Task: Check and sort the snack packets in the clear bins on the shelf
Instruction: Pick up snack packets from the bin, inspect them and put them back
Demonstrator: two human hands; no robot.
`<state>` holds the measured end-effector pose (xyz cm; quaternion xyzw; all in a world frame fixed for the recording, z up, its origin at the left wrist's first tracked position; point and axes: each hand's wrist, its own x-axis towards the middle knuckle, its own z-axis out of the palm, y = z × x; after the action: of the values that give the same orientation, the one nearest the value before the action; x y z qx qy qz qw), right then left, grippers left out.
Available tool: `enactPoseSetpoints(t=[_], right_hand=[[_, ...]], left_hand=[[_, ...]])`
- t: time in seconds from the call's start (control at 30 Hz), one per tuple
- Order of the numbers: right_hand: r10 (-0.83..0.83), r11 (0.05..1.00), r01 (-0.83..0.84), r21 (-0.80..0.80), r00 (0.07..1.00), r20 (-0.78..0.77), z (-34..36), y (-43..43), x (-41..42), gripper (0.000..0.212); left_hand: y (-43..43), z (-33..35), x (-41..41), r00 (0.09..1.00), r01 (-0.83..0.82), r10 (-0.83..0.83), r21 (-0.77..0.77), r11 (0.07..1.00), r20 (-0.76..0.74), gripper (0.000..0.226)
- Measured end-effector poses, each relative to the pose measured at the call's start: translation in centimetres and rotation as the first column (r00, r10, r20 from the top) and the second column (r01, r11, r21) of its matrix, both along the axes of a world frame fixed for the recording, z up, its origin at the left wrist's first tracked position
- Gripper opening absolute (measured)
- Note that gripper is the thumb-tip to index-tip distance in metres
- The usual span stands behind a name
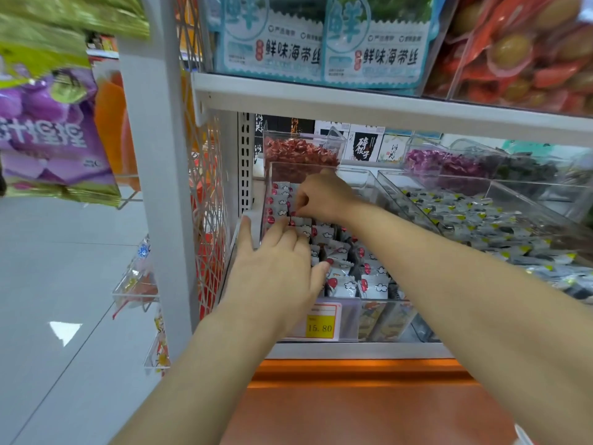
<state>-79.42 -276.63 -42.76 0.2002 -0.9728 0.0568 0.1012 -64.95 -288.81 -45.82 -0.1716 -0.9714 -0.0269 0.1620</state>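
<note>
At a shop shelf (353, 350), left hand (276, 271) flat, fingers straight, resting on white-and-red snack packets (349, 284) in the leftmost clear bin (356, 179); right hand (324, 200) further back, fingers curled, pinching one packet; yellow price tag (321, 326) at the front

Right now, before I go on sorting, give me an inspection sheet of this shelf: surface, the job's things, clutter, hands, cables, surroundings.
Surface: white shelf carrying clear bins; yellow price tag reading 15.80 at the front.
Job's things: left clear bin holds white packets with red and cloud print, some in rows, some loose; neighbouring bin holds grey packets.
Clutter: nothing seen.
Hands: left hand lies flat on the packets, fingers straight; right hand pinches one white packet further back in the bin.
Cables: nothing seen.
Surroundings: red sweets and purple sweets in bins behind; seaweed packs on the shelf above; purple bag hanging left; grey tiled floor.
</note>
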Motion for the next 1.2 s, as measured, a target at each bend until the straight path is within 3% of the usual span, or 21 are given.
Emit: enactPoseSetpoints(t=[0.13,0.3,0.37,0.47,0.6,0.67,0.8,1.07,1.2], right_hand=[[0.037,0.944,-0.053,-0.326,0.998,-0.054,0.9,0.1,1.2,0.009],[-0.159,0.78,-0.065,-0.622,0.941,-0.297,1.6,1.5,5.5,0.011],[-0.242,0.653,-0.084,-0.752,0.918,-0.313,1.2,2.3,7.9,0.013],[-0.302,0.408,-0.05,-0.912,0.935,-0.186,0.6,3.7,11.6,0.018],[-0.226,0.186,0.035,-0.982,0.974,-0.008,-0.3,5.6,15.4,0.009],[-0.145,0.079,0.059,-0.995,0.988,0.047,-1.2,6.2,16.8,0.011],[-0.014,-0.131,0.132,-0.983,0.991,0.135,-2.3,6.8,18.0,0.015],[0.028,-0.075,0.188,-0.979,0.982,0.186,-1.7,7.7,18.5,0.015],[0.131,-0.176,0.232,-0.957,0.969,0.211,-1.5,7.7,18.3,0.014]], left_hand=[[-0.3,0.3,0.0,1.0,0.004,-0.003,0.06,0.998,-0.019,0.055],[-0.5,1.0,0.2,0.98,0.074,-0.042,0.164,0.984,-0.192,0.043],[-0.5,1.1,0.4,0.964,0.125,-0.064,0.228,0.966,-0.259,0.039],[-0.3,1.1,1.0,0.956,0.177,-0.061,0.399,0.9,-0.288,0.04],[0.4,1.0,1.5,0.989,0.14,-0.068,0.671,0.729,-0.132,0.041],[0.6,1.2,1.9,0.989,0.106,-0.143,0.795,0.597,-0.025,0.029],[0.9,1.3,2.2,0.96,-0.043,-0.245,0.941,0.336,0.132,0.028],[1.2,1.6,2.1,0.854,-0.285,-0.477,0.953,-0.098,0.206,0.019],[1.3,1.6,2.0,0.823,-0.363,-0.533,0.904,-0.225,0.197,0.019]])
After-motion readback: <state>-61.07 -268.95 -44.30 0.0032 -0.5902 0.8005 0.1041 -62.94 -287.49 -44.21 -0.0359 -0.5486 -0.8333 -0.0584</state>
